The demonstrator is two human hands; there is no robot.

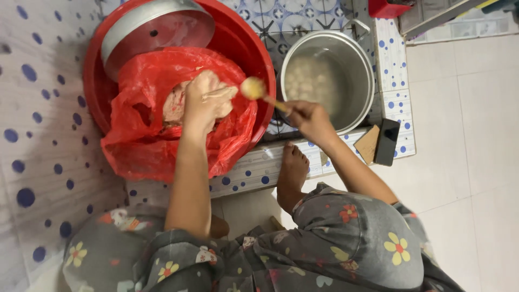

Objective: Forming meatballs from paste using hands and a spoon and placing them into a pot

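The paste [174, 105], pale and pinkish, sits inside a red plastic bag [146, 135] that lines a red basin [238, 38]. Our left hand [204, 103] is pressed into it, fingers [221, 93] closed around a squeezed lump and smeared with the mix. Just beside it we hold a spoon [258, 91] in our right hand [309, 118], fingers clamped on the handle, the bowl carrying a rounded ball of paste close to the left hand. To the right stands a steel pot [357, 59] of water with pale balls [308, 78] lying in it (they look blurred under the surface). A round metal lid [157, 27] leans in the basin behind the bag. A dark phone [386, 141] and a brown card lie on the tiled ledge [392, 65] near the pot. Our bare foot [293, 173] rests against that ledge, above a flowered grey garment.
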